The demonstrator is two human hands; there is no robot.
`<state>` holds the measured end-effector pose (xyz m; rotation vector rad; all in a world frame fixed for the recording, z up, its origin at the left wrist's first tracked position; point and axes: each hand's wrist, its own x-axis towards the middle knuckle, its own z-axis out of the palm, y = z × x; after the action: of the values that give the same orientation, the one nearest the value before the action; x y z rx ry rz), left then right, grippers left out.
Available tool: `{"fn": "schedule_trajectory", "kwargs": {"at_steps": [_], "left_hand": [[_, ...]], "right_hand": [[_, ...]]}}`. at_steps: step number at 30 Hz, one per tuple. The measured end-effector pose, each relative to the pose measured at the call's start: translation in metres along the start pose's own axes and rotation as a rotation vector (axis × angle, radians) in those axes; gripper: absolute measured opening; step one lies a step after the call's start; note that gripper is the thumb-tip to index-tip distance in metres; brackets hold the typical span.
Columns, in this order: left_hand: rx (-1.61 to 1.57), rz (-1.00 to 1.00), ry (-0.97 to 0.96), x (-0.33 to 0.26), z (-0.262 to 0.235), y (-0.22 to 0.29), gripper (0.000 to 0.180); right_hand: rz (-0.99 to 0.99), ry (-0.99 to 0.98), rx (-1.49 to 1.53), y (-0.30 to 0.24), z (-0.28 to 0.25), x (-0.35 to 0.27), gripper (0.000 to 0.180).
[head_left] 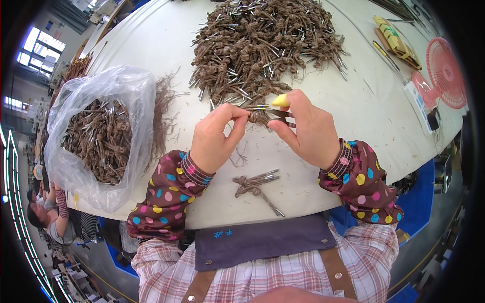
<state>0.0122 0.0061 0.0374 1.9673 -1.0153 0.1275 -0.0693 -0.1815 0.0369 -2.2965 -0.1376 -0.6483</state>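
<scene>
Left hand [217,134]: thumb and index pinched narrow on a brown knotted cord [260,118], silvery tips showing at its upper side. Right hand [314,132]: thumb and fingers closed round dark metal snips [281,115], blades toward the cord; can't tell whether the blades meet. Yellow cover [280,100] at right index fingertip. The cord sits between the two hands, at the lower edge of the big pile.

Just below the hands, on the white table [374,116]: small group of loose knotted cords [247,185], metal-tipped, crossing each other; thin loose thread [239,157] between them and the left hand. Both forearms in dark polka-dot sleeve covers [161,199]. Nearer the body, below the hands: dark purple apron [262,241] over a plaid shirt [156,267].

Directly beyond the hands: large pile of brown knotted cords [265,45], many metal tips sticking out. Left of the left hand: brown thread strands [164,113], then clear plastic bag [129,83] standing open with more knotted cords [96,144] inside. Well right of the right hand: pink fan [445,73], white box [419,108] near it, yellow-handled tool [386,54], yellow-and-brown packet [398,41]. Far left, past the bag: another person [58,217]; windows [40,53].
</scene>
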Motion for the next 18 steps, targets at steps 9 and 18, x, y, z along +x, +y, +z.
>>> {"fn": "schedule_trajectory", "kwargs": {"at_steps": [9, 18], "left_hand": [[0.148, 0.143, 0.071, -0.001, 0.01, 0.006, 0.015], [0.182, 0.242, 0.058, -0.005, 0.014, 0.004, 0.018]], "right_hand": [[-0.283, 0.027, -0.424, -0.012, 0.001, -0.001, 0.023], [-0.357, -0.028, -0.611, -0.018, -0.002, -0.005, 0.013]]}}
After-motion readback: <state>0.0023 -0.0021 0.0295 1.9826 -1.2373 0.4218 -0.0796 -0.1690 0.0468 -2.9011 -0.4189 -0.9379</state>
